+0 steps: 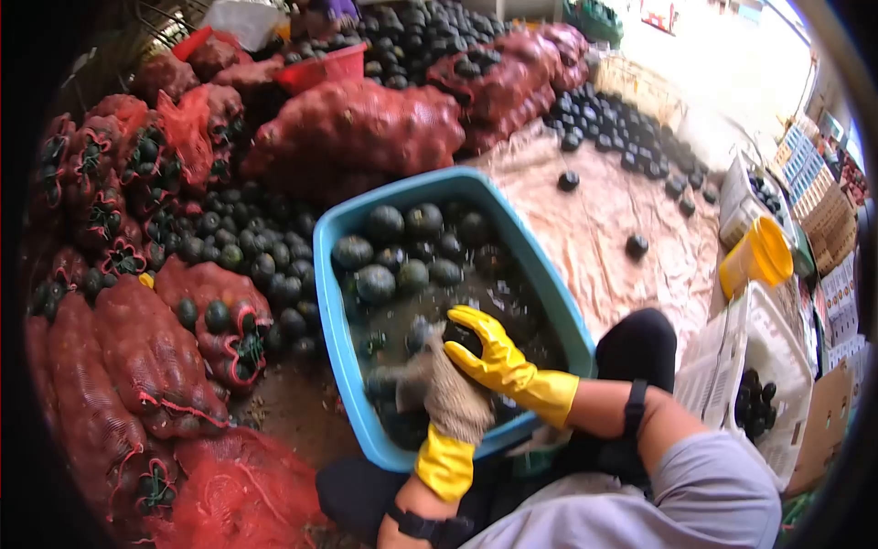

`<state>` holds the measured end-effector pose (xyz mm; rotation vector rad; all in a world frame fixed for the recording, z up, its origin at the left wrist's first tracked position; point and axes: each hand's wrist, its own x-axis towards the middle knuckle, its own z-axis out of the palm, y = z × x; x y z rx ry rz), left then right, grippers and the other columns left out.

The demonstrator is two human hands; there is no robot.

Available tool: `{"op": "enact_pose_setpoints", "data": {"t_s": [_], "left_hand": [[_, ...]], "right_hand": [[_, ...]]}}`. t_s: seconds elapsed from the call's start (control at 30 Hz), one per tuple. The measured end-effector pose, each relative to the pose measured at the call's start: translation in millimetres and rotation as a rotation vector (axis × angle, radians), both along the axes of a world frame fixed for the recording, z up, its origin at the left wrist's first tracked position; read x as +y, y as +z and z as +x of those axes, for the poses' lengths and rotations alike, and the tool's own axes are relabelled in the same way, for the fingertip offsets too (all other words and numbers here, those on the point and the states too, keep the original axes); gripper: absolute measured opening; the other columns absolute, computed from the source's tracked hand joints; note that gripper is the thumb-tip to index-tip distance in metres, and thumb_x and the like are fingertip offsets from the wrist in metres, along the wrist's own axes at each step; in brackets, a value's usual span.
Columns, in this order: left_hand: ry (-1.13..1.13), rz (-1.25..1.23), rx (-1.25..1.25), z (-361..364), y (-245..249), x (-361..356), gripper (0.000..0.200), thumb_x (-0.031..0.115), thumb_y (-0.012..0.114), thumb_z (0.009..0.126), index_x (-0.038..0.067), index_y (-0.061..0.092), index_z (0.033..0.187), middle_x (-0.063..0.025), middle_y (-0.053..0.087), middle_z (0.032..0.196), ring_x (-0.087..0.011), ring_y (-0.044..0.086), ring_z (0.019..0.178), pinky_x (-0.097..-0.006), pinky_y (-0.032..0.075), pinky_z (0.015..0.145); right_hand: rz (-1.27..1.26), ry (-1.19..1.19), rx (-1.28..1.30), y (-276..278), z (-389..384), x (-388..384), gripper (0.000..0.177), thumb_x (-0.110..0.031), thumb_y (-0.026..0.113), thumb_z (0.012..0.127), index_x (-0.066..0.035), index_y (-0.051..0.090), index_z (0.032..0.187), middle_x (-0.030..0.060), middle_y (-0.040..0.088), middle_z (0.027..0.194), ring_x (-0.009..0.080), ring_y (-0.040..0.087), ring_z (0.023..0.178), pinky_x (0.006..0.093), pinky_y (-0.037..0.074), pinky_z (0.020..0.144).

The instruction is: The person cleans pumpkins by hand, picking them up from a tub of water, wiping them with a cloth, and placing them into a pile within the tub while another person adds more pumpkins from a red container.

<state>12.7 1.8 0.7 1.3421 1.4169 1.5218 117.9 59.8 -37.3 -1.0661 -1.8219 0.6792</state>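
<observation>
Head view: both hands were down in the blue tub (530, 261), working among the dark green fruit (385, 222) that sat in its murky water. Right hand (489, 359), in a yellow glove: fingers well parted from the thumb in a loose curve, no fruit visible in the gap. Left hand (457, 403): a tan cloth (446, 375) covered it past the wrist, leaving only a yellow cuff showing; finger spread could not be told, nor whether anything was gripped. One wet, greyish fruit (420, 334) lay just beyond the cloth's far end. The rest in the tub were grouped mostly toward the side away from the person.

Step in hand (judgement): wiping or rinsing fruit in the water with the cloth. Next move, as judged, called for the right hand to close around one fruit and steady it against the cloth.

Hidden or unclear: left fingers under the cloth; the tub's bottom and anything sunk there, lost in cloudy water and glare; whether cloth and greyish fruit touched; whether the right glove pressed on the cloth or merely overlapped it. A pale, blurred patch left of the cloth could not be identified. The lens's dark border cut off the outer red net sacks (80, 403), and the bright doorway was washed out.
</observation>
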Motion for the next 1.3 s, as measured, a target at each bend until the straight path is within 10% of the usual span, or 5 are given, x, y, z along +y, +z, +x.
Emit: {"op": "enact_pose_setpoints", "data": {"t_s": [0.23, 0.77, 1.03, 1.17, 1.3], "left_hand": [[-0.349, -0.185, 1.372, -27, 55, 6, 0.044, 0.039, 0.064, 0.094, 0.001, 0.064, 0.116, -0.0187, 0.066, 0.126, -0.0331, 0.064, 0.120, -0.0408, 0.048, 0.111], [0.044, 0.326, 0.697, 13, -99, 5, 0.084, -0.001, 0.080, 0.084, -0.002, 0.039, 0.158, -0.0217, 0.055, 0.150, -0.0373, 0.052, 0.144, -0.0390, 0.040, 0.126], [-0.034, 0.084, 0.747, -29, -34, 8, 0.072, 0.023, 0.092, 0.065, 0.007, 0.065, 0.130, -0.0230, 0.070, 0.123, -0.0382, 0.069, 0.119, -0.0418, 0.057, 0.101], [-0.685, 0.044, 0.234, -64, 25, 2, 0.049, 0.032, 0.089, 0.069, 0.011, 0.074, 0.110, -0.0148, 0.076, 0.110, -0.0324, 0.073, 0.109, -0.0408, 0.059, 0.095], [-0.051, -0.065, -0.058, -4, 29, -21, 0.062, 0.029, 0.086, 0.078, 0.008, 0.063, 0.132, -0.0177, 0.072, 0.124, -0.0335, 0.070, 0.117, -0.0448, 0.053, 0.107]], "right_hand": [[-0.182, 0.235, 0.222, 6, 14, -67, 0.055, -0.021, 0.088, 0.091, -0.009, 0.060, 0.137, 0.0202, 0.059, 0.145, 0.0327, 0.056, 0.139, 0.0459, 0.044, 0.118], [-0.205, -0.045, 0.138, -15, 19, -16, 0.050, -0.024, 0.071, 0.104, -0.005, 0.057, 0.148, 0.0179, 0.059, 0.146, 0.0328, 0.055, 0.135, 0.0458, 0.038, 0.121], [0.189, 0.011, -0.099, 18, 1, -45, 0.034, -0.007, 0.066, 0.104, -0.001, 0.065, 0.137, 0.0183, 0.069, 0.132, 0.0350, 0.067, 0.120, 0.0435, 0.050, 0.110], [-0.771, 0.202, 0.234, 74, 14, -67, 0.034, -0.011, 0.064, 0.107, -0.005, 0.066, 0.140, 0.0127, 0.070, 0.133, 0.0227, 0.067, 0.120, 0.0352, 0.052, 0.106], [-0.533, -0.013, 0.690, 24, 1, -35, 0.044, -0.015, 0.057, 0.114, -0.011, 0.050, 0.157, 0.0126, 0.065, 0.146, 0.0213, 0.064, 0.128, 0.0347, 0.049, 0.113]]}}
